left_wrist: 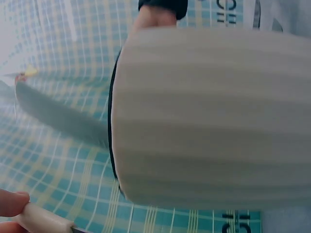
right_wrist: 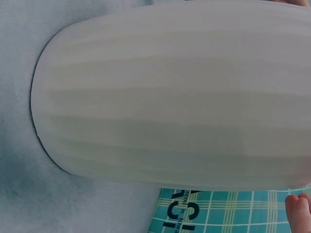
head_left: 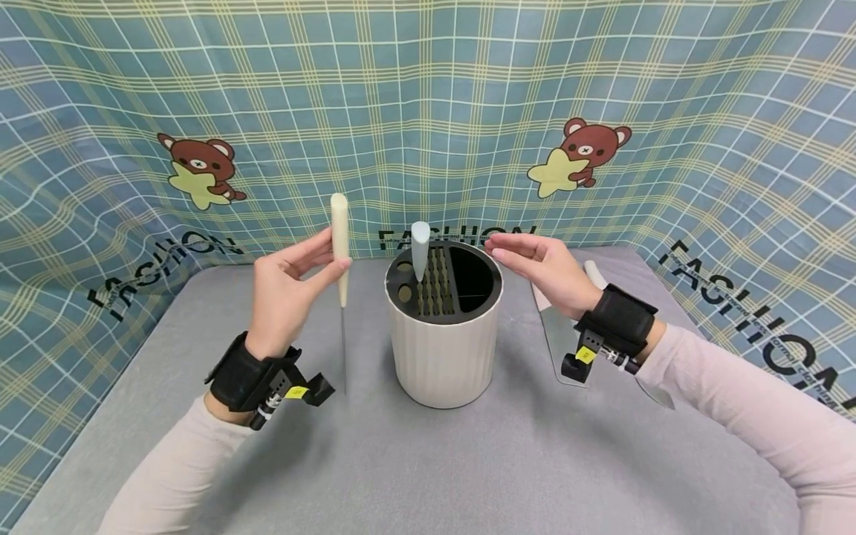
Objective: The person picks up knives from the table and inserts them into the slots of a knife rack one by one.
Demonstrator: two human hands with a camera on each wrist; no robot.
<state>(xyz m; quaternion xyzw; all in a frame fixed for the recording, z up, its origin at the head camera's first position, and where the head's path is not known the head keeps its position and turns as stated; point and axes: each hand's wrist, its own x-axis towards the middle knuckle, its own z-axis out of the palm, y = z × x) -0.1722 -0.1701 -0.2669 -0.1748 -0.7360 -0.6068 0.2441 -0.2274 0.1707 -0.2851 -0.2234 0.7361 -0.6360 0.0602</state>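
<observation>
Knife holder: blue hdl protruding; cream hdl in L fingers.

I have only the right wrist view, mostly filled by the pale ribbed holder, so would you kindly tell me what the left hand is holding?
Observer: The left hand pinches a cream-handled knife, its thin blade pointing down.
Operator: Thank you; is anything standing in the ribbed holder?
Observer: Yes, a pale grey handle stands up from its black slotted top.
</observation>
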